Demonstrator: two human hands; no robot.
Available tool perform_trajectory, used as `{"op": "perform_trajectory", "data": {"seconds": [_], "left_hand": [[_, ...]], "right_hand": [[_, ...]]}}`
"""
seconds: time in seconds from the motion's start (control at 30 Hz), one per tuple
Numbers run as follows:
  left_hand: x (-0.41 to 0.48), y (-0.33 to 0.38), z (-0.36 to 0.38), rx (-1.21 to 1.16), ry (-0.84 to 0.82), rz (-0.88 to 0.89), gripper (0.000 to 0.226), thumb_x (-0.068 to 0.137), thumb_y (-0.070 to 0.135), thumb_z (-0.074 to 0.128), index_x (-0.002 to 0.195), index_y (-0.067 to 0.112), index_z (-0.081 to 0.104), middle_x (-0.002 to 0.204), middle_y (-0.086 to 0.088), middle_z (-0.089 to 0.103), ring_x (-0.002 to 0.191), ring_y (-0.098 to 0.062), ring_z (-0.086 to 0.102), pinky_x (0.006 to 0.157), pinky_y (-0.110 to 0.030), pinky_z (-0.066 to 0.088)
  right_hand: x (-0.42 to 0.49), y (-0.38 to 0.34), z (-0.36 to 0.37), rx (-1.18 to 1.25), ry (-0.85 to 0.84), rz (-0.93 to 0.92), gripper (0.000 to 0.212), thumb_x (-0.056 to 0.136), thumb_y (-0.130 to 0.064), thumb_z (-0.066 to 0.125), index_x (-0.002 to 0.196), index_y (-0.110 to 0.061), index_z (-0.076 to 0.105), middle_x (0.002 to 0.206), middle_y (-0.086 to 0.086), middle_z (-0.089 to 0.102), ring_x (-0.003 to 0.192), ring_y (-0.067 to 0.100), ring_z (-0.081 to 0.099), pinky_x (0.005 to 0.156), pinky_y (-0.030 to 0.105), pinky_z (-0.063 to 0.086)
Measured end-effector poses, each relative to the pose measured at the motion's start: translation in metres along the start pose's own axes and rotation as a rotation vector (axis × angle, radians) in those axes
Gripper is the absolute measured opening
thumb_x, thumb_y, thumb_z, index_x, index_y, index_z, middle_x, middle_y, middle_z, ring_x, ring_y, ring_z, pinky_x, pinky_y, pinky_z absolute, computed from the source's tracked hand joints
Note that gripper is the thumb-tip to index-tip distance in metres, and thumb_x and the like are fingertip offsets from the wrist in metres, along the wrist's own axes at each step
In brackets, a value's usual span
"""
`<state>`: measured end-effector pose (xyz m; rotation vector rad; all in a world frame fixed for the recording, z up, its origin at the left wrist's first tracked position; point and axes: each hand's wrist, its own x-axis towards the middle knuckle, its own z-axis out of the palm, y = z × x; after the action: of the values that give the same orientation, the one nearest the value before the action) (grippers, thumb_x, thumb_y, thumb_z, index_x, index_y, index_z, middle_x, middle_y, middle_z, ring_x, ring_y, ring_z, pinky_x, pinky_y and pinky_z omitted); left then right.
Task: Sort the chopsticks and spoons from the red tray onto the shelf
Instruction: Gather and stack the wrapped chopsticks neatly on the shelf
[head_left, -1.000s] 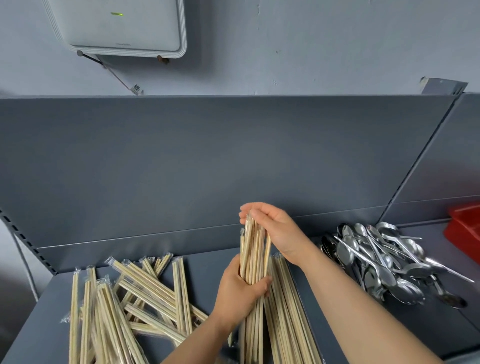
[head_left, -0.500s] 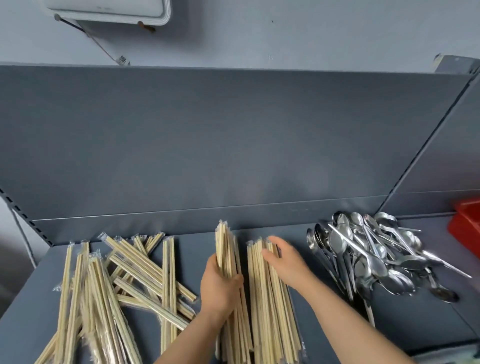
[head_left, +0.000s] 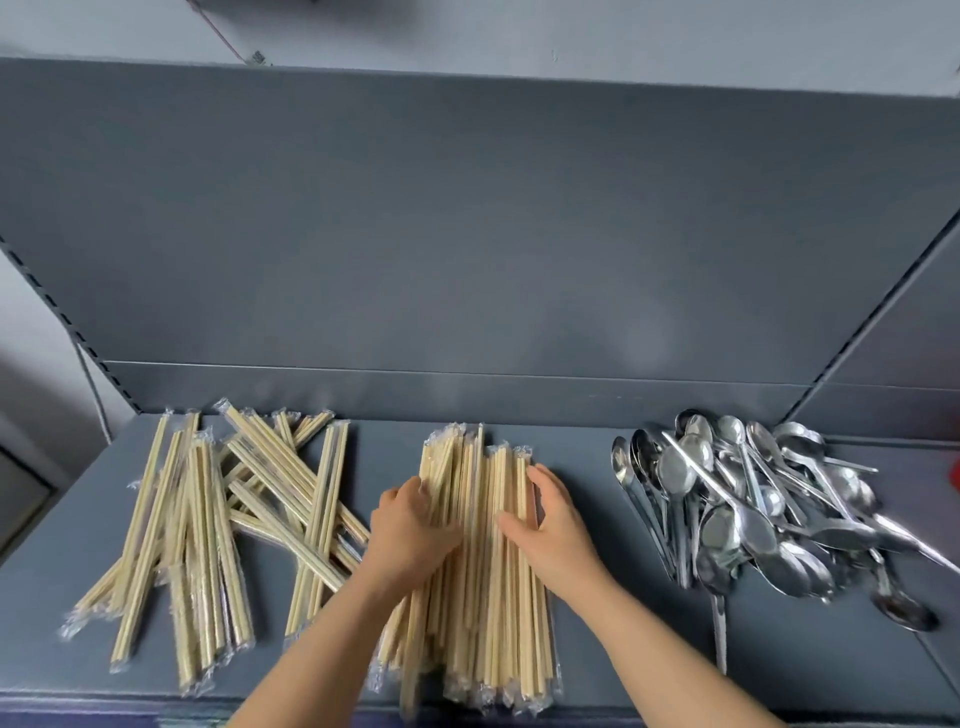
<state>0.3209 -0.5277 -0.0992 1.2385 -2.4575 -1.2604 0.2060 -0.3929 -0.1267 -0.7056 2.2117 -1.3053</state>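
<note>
Both hands rest on the middle pile of wrapped chopsticks, which lies on the grey shelf with its sticks running near to far. The left hand lies palm down on the pile's left side, fingers loosely spread and curled over the sticks; the right hand lies on the right side, fingers spread, with the fingertips at the pile's right edge. Neither hand pinches or lifts a stick; they press flat against the pile from the 2 sides.

To the left, a looser heap of wrapped chopsticks lies on the same shelf, some sticks crossing others at angles, its right edge just beside the left forearm. Each pair sits in a clear plastic sleeve, the crinkled ends showing at near and far tips.

To the right, apart from the middle pile, a heap of metal spoons lies tangled, bowls mostly toward the far side and handles fanning near and right. One handle points straight toward the near edge.

At the far right edge of the view a sliver of the red tray shows. The shelf's grey back panel rises behind everything.
</note>
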Motion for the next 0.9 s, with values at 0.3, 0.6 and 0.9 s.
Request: {"op": "perform_trajectory", "data": {"seconds": [0.3, 0.6, 0.9], "left_hand": [[-0.004, -0.003, 0.007, -0.049, 0.279, 0.054, 0.047, 0.079, 0.032, 0.077, 0.117, 0.011, 0.058, 0.105, -0.002, 0.060, 0.093, -0.017, 0.058, 0.077, -0.024, 0.043], [-0.014, -0.011, 0.020, 0.126, 0.187, 0.033, 0.090, 0.072, 0.059, 0.074, 0.140, 0.009, 0.043, 0.135, -0.006, 0.046, 0.113, -0.020, 0.054, 0.096, -0.028, 0.044], [-0.005, -0.005, 0.014, 0.121, 0.218, 0.089, 0.077, 0.080, 0.057, 0.066, 0.139, 0.012, 0.043, 0.134, -0.005, 0.048, 0.116, -0.020, 0.054, 0.097, -0.033, 0.048]], "right_hand": [[0.009, -0.010, 0.010, -0.039, -0.035, -0.051, 0.065, 0.093, -0.015, 0.060, 0.150, -0.016, 0.030, 0.160, -0.010, 0.014, 0.145, 0.006, 0.018, 0.109, 0.018, 0.017], [0.000, -0.001, 0.010, -0.091, -0.056, -0.085, 0.072, 0.091, -0.022, 0.064, 0.151, -0.021, 0.026, 0.160, -0.013, 0.013, 0.145, 0.007, 0.018, 0.111, 0.023, 0.019], [0.000, -0.010, 0.009, -0.109, -0.030, -0.095, 0.071, 0.092, -0.026, 0.063, 0.152, -0.019, 0.025, 0.160, -0.009, 0.013, 0.147, 0.009, 0.014, 0.116, 0.028, 0.018]]}}
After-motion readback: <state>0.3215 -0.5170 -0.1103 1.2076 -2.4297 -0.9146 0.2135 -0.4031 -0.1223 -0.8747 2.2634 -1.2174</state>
